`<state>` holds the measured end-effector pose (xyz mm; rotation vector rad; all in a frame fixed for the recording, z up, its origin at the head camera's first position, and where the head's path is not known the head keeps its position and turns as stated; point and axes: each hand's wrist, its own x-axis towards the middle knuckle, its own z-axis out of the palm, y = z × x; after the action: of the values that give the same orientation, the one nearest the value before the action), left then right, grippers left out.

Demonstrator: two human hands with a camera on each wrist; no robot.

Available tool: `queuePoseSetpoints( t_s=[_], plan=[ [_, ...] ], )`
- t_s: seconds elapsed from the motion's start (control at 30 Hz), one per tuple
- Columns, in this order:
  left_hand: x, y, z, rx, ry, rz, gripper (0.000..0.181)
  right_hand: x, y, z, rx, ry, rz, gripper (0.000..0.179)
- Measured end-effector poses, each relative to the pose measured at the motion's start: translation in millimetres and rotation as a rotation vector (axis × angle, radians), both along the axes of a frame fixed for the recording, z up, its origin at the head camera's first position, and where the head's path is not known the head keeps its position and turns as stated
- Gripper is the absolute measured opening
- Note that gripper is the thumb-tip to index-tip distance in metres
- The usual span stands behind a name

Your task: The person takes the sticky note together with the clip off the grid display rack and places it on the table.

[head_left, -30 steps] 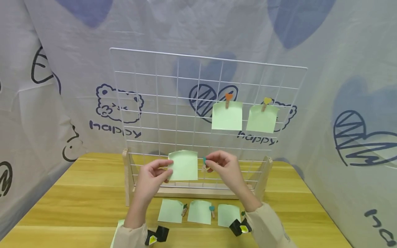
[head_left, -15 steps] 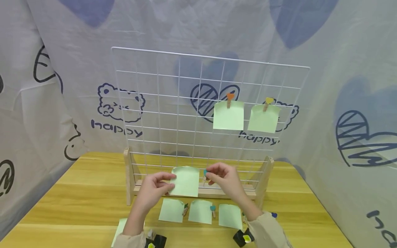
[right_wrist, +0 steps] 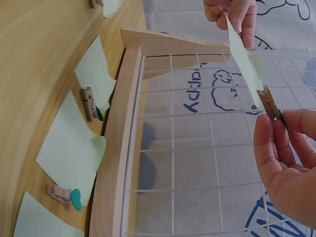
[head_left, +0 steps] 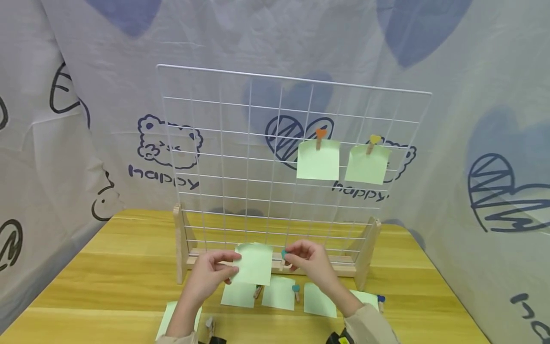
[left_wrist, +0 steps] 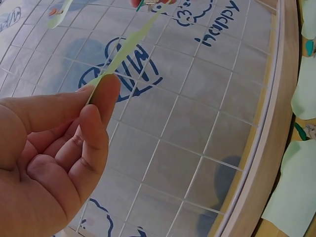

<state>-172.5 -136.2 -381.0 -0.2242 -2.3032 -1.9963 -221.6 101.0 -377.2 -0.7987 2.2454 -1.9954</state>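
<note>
My left hand (head_left: 210,273) pinches a pale green sticky note (head_left: 252,265) by its left edge, between thumb and fingers. The note stands upright in front of the lower part of a white wire grid (head_left: 232,181). Just right of the note, my right hand (head_left: 312,265) pinches a small wooden clothespin (right_wrist: 268,102) with a teal heart on it. In the right wrist view the clothespin's tip is right at the edge of the note (right_wrist: 240,59). Seen from the left wrist, the note (left_wrist: 131,47) appears almost edge-on beyond my left thumb and fingers.
Orange-heart (head_left: 320,138) and yellow-heart (head_left: 373,143) clothespins hold two notes on the grid. A wooden stand (head_left: 179,243) supports the grid. On the table (head_left: 99,282) lie several green notes (head_left: 278,294) and heart clothespins (head_left: 296,292). A printed cloth (head_left: 215,43) hangs behind.
Both hands have moved down, carrying the note and the clothespin from in front of the grid's lower rows to the stand's base. The note now overlaps a note on the table.
</note>
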Motion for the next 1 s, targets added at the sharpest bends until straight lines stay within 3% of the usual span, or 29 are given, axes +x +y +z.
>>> queuePoseSetpoints(
  t_s=[0.43,1.0],
  plan=[
    [5.0,-4.8,-14.5,-0.053,-0.039,-0.08,0.025,5.0,-3,-20.2,0.003,-0.116,0.076,0.019],
    [7.1,-18.8,-37.0,-0.157,-0.133,-0.278,0.02,13.1,-2,-56.9,0.082,-0.238,0.124,0.017]
  ],
)
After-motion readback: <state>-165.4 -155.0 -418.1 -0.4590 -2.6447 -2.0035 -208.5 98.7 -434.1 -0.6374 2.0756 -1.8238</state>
